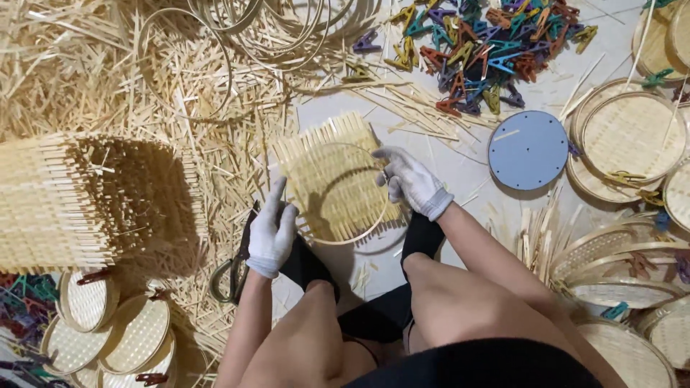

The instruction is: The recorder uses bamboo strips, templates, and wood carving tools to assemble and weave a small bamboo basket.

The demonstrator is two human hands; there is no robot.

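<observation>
Coloured clips [480, 54], grey disc [528, 150], finished trays [632, 136], scissors [233, 271].

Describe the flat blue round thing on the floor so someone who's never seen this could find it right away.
Start from the heap of coloured clips at the top of the view and drop down to the bare floor just below it. There lies the blue disc, right of the gloved right hand. The round woven trays beside it are straw-coloured; only the disc is smooth, grey-blue and dotted with small holes.
</observation>
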